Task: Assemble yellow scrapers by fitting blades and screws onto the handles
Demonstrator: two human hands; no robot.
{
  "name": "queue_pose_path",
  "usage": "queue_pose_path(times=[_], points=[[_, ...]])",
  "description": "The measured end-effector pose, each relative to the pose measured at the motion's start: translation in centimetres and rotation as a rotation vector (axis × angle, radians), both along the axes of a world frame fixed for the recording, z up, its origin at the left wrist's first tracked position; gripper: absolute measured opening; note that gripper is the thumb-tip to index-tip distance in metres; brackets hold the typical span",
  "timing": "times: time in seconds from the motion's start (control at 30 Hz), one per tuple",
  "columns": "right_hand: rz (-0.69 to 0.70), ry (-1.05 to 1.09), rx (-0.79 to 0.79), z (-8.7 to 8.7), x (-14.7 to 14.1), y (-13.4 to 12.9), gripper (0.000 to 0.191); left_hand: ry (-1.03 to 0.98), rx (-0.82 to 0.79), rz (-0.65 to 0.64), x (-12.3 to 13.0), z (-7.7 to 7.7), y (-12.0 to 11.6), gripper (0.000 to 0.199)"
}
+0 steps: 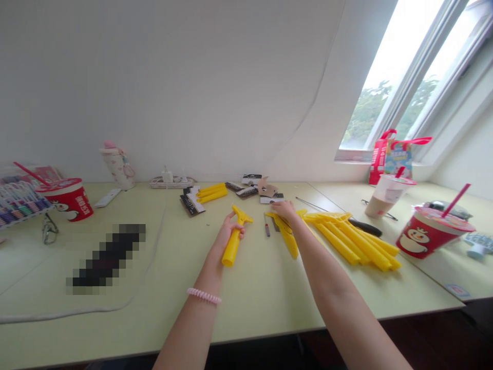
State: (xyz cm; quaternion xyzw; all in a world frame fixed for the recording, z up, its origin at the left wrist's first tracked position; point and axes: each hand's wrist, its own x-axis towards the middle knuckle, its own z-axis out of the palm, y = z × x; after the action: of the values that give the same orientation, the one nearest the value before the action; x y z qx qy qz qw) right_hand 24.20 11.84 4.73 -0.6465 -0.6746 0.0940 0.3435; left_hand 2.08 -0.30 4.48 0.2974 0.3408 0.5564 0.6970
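My left hand (230,229) is wrapped round a yellow plastic handle (231,250), a hollow tube with a wide, T-shaped head pointing away from me. To the right, my right hand (284,209) reaches down at the far end of a flat yellow piece (289,241), beside a brown and black card (271,199). Its fingertips are hidden, so whether it holds anything does not show. A small screwdriver (267,229) lies between the two hands. Right of my right forearm, several yellow handles (356,239) lie side by side in a pile.
At the back, yellow tubes (211,192) lie by black-and-white cards (191,200). Red drink cups stand left (73,200) and right (421,236), with a milky drink cup (387,198) nearby. A white cable (142,280) crosses the left side; a power strip (173,182) sits by the wall.
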Motion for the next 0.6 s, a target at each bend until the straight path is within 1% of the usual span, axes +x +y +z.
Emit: queue_pose_path(times=[0.13, 0.23, 0.3, 0.4, 0.47, 0.53, 0.6], points=[[-0.041, -0.051, -0.058, 0.0, 0.4, 0.2, 0.017, -0.007, -0.017, -0.02, 0.0, 0.0, 0.0, 0.081], [-0.077, -0.083, -0.058, 0.5, 0.7, -0.4, 0.022, -0.006, -0.012, -0.011, 0.1, 0.1, -0.1, 0.08], [-0.106, -0.127, 0.001, 1.3, 1.1, -1.3, 0.022, -0.016, -0.008, -0.005, 0.2, 0.2, -0.2, 0.079], [-0.125, -0.153, 0.185, 2.7, 1.6, -3.4, 0.02, -0.057, -0.009, -0.005, 0.4, 0.6, -0.5, 0.079], [-0.134, -0.069, 0.289, 3.7, 1.8, -5.1, 0.018, -0.096, -0.005, 0.008, 0.4, 0.8, -0.6, 0.079], [-0.111, 0.089, 0.344, 4.4, 1.9, -6.8, 0.015, -0.147, 0.003, 0.035, 0.3, 1.1, -0.8, 0.074], [-0.005, 0.321, 0.343, 4.7, 1.8, -8.5, 0.012, -0.207, 0.005, 0.07, 0.2, 1.4, -1.0, 0.065]])
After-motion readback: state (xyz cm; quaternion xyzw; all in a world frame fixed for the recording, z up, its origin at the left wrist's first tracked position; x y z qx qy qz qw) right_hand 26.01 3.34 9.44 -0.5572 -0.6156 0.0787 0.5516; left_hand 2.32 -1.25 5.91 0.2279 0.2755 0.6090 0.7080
